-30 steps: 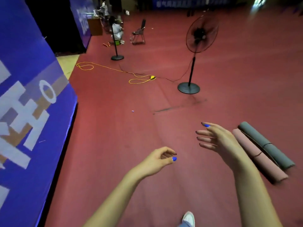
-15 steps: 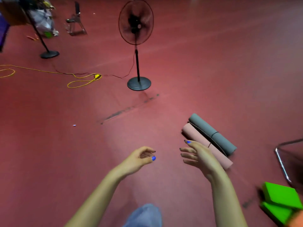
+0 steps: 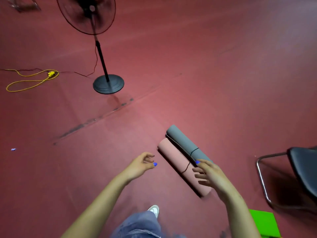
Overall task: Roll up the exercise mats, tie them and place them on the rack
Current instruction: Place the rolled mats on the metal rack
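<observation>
We look down at a red sports floor (image 3: 205, 83) where two rolled exercise mats lie side by side, touching along their length: a pink mat (image 3: 178, 160) nearer to us and a grey mat (image 3: 183, 143) just behind it, each bound round its middle by a thin dark tie. Our right hand (image 3: 211, 174) reaches over the near end of the pair with its fingers spread and only slightly bent, holding nothing; we cannot tell whether it touches the mats. Our left hand (image 3: 142, 164) hangs above the bare floor just left of the pink mat, its fingers loosely curled and empty. A black pedestal fan (image 3: 108, 83) stands well beyond the mats, and a yellow extension cord (image 3: 32, 79) loops on the floor to its left. At the right edge we see a black chair (image 3: 303, 169) with a metal frame, and below it a bright green block (image 3: 262, 222). Our denim-clad leg (image 3: 140, 225) and a white shoe (image 3: 154, 209) show at the bottom.
</observation>
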{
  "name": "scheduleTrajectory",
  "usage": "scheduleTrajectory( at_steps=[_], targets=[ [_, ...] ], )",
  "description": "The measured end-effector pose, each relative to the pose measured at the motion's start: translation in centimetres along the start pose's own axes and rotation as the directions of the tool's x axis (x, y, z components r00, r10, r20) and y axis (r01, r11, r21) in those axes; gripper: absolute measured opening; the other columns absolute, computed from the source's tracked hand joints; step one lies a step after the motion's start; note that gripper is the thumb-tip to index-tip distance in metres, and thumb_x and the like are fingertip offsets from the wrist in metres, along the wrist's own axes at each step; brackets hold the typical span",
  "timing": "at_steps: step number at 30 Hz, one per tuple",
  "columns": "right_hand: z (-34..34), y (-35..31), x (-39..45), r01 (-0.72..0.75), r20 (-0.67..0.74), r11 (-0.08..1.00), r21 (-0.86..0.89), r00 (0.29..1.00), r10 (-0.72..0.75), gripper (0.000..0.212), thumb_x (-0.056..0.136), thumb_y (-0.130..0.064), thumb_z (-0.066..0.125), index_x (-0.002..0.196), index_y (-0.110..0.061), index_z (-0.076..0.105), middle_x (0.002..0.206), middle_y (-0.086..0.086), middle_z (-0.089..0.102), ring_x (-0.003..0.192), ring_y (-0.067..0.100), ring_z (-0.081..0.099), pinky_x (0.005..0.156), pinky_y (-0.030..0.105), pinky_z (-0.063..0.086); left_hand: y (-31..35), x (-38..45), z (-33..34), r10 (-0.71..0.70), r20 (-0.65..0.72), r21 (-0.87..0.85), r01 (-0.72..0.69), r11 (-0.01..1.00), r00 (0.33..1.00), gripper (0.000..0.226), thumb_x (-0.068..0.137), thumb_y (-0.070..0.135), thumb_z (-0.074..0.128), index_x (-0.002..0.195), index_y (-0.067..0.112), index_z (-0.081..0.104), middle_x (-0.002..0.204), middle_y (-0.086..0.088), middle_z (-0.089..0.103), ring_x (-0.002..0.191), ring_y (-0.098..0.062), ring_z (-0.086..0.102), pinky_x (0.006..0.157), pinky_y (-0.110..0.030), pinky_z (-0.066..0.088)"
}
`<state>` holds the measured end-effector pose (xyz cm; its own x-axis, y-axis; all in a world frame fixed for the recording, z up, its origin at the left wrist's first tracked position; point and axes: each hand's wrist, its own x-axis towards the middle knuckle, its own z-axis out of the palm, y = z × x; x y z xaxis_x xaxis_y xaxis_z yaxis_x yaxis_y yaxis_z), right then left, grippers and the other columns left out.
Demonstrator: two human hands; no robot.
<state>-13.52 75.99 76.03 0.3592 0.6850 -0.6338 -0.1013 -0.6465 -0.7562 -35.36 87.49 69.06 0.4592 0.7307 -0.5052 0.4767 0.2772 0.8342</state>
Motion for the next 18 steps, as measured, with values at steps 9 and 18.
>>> scheduleTrajectory(
  at_steps=[9,18],
  targets=[
    [-11.7,-1.3,14.3,-0.136,0.095,0.986,-0.093,0.985,0.145,0.009,0.095,-0.025,0.053,0.100,-0.021,0.059,0.085,0.002,0.061,0.073,0.017,0.056,0.072,0.029,0.044,9.5,13.7,8.3,-0.024,-0.092,-0.044,0.020,0.999,0.996,0.028,0.090,0.014,0.064,0.115,0.020,0.054,0.102,0.004,0.057,0.093,-0.014,0.054,0.075,-0.018,0.042],
    [-26.1,-3.4,29.4,-0.114,0.359,0.922,-0.371,0.898,0.256,0.007,0.096,-0.019,0.051,0.096,-0.022,0.057,0.088,0.004,0.062,0.071,0.016,0.054,0.065,0.027,0.043,9.1,17.8,24.5,-0.436,-0.337,-0.408,0.288,0.866,0.834,0.043,0.079,0.006,0.072,0.115,0.011,0.049,0.103,-0.008,0.053,0.076,-0.005,0.050,0.055,-0.002,0.038]
  ],
)
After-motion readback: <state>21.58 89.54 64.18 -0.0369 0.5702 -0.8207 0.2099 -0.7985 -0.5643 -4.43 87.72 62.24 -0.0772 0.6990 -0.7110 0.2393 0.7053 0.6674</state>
